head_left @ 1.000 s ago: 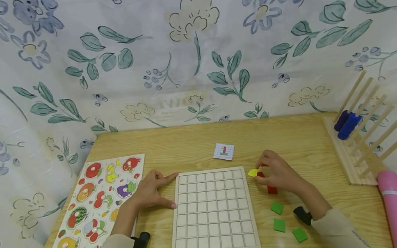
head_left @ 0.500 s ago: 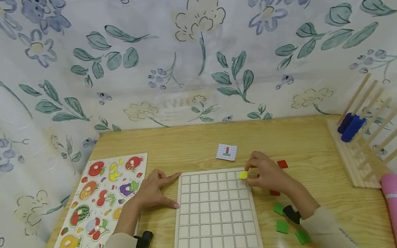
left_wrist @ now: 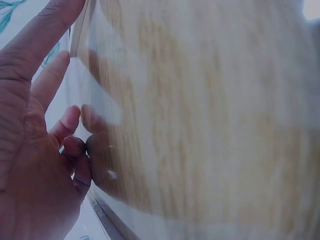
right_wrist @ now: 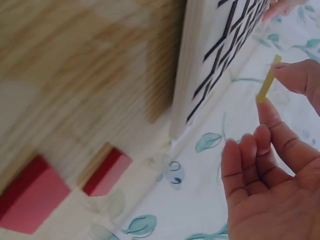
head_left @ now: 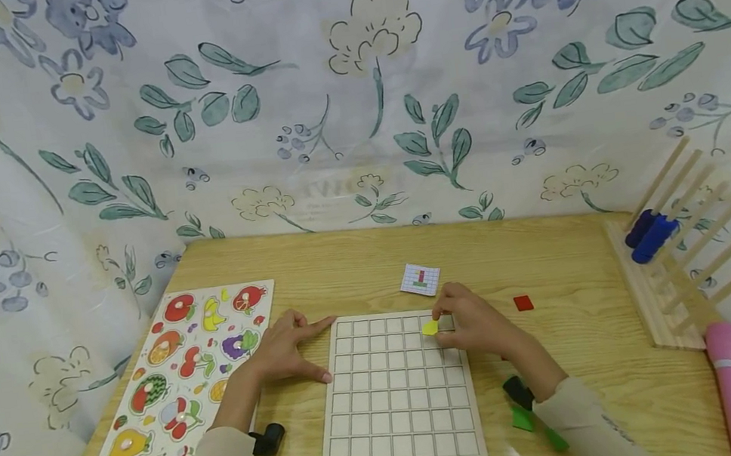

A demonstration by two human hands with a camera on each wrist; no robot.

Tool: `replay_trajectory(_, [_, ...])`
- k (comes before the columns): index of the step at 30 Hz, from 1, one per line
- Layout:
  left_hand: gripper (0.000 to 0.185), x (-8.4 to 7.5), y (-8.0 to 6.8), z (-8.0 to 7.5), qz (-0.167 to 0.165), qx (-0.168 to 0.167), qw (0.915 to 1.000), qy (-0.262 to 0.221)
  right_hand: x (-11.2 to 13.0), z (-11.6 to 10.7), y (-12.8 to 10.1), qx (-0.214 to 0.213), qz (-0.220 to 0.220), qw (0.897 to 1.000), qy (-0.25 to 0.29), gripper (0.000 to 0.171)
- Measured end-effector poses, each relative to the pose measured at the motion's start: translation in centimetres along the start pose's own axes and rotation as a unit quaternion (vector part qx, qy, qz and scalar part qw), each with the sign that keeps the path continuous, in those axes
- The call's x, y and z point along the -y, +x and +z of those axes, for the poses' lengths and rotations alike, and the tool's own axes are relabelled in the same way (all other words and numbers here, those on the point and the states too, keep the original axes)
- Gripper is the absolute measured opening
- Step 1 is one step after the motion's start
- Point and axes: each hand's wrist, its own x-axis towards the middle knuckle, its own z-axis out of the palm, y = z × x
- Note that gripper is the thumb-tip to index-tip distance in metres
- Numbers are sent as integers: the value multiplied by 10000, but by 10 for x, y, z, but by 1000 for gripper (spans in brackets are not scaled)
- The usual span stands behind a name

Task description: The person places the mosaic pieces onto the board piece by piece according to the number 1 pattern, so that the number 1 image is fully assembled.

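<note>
- My right sleeve is partly hiding the green tiles.
- My right hand is pinching a yellow tile over the grid board.
- My left hand is lying spread, touching the board's left edge.

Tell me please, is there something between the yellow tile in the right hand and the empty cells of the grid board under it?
Nothing visible does. The right hand pinches the yellow tile just above the top rows of the grid board, whose cells all look empty. The left hand rests at the board's left edge, clear of those cells.
</note>
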Motion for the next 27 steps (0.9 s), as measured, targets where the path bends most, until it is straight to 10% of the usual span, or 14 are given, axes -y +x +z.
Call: replay_trajectory(27, [98,-2,-1,-2,28,-51,10000,25,21,7,22,208,-582,9980,-127,18])
